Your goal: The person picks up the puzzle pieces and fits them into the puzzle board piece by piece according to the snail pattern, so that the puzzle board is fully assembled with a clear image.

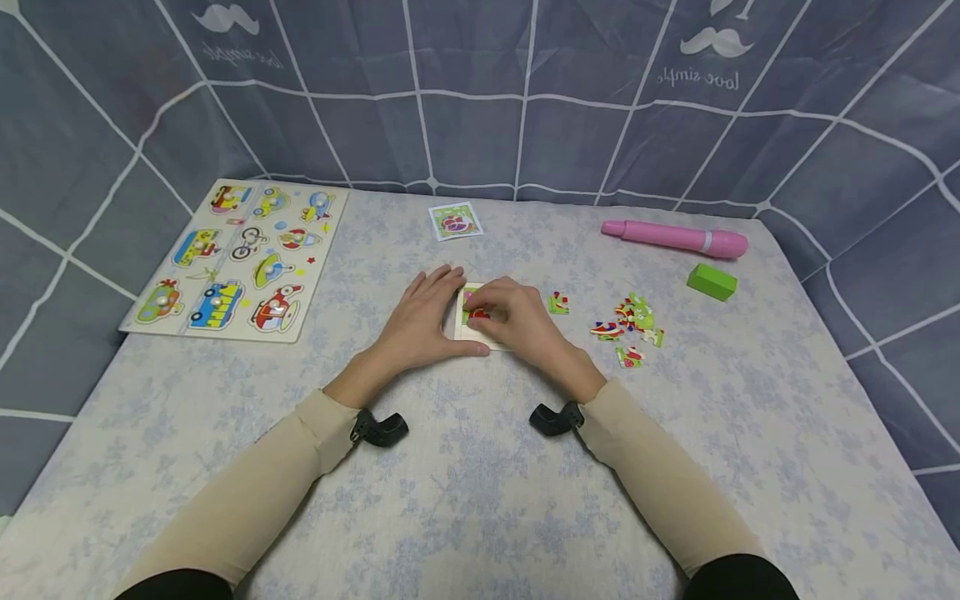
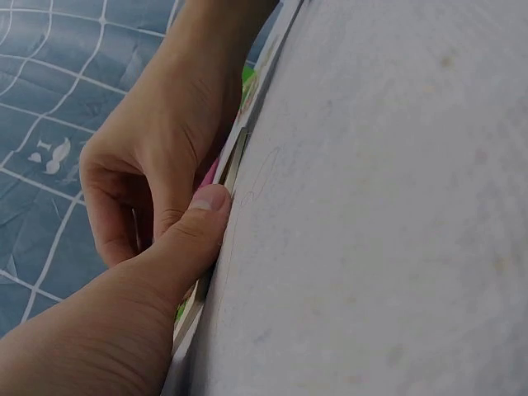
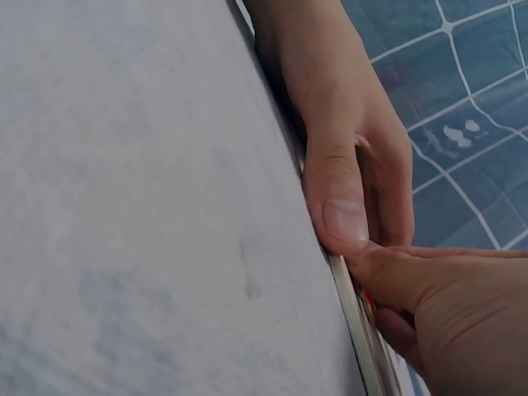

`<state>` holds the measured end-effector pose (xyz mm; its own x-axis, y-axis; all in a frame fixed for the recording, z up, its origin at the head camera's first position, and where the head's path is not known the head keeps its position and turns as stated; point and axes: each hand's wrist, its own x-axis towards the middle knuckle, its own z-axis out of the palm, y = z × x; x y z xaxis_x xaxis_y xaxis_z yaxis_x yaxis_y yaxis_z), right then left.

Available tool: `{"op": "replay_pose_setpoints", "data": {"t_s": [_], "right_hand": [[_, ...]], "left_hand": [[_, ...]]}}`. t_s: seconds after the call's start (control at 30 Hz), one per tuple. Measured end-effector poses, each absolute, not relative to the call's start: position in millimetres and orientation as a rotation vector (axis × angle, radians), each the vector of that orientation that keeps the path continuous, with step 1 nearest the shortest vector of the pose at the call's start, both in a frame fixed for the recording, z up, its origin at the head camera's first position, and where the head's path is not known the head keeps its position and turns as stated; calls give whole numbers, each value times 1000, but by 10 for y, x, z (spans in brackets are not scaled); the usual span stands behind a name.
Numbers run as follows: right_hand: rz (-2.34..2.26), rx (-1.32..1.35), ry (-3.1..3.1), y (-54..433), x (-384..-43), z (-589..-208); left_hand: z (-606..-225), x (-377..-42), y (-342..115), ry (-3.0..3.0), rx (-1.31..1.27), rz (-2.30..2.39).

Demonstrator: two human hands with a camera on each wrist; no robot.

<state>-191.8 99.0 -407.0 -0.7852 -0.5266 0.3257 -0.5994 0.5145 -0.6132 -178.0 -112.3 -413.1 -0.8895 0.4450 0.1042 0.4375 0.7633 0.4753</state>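
Note:
A small pale wooden puzzle tray (image 1: 468, 331) with a green and pink picture lies on the table in front of me. My left hand (image 1: 429, 321) steadies it, fingers straight along its left side and thumb (image 2: 213, 202) at the near edge. Over the tray, my right hand (image 1: 517, 315) pinches a puzzle piece (image 1: 477, 315) with red on it between thumb and fingertips. That hand covers much of the tray's right side. Just right of it lies a loose green and red piece (image 1: 558, 302). Several more puzzle pieces (image 1: 636, 313) lie heaped farther right.
A vehicle puzzle board (image 1: 258, 258) lies at the left. Toward the back is a square picture card (image 1: 455, 222). A pink marker-shaped object (image 1: 667, 238) and a green block (image 1: 712, 282) sit at the back right. Grey-blue checked curtain (image 1: 480, 142) hangs behind the table.

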Motion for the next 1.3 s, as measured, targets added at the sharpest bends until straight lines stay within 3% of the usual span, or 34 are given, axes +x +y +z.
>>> {"op": "replay_pose_setpoints", "data": {"t_s": [0.8,1.3], "right_hand": [[1076,952,-2660,957,-1874,-4028],[1157,465,-2679,1567,-1756,-3990]], "left_hand": [[-4115,-1785,-1129,2937,734,786],[-4163,-1798,-1109,2930,725,789]]}}
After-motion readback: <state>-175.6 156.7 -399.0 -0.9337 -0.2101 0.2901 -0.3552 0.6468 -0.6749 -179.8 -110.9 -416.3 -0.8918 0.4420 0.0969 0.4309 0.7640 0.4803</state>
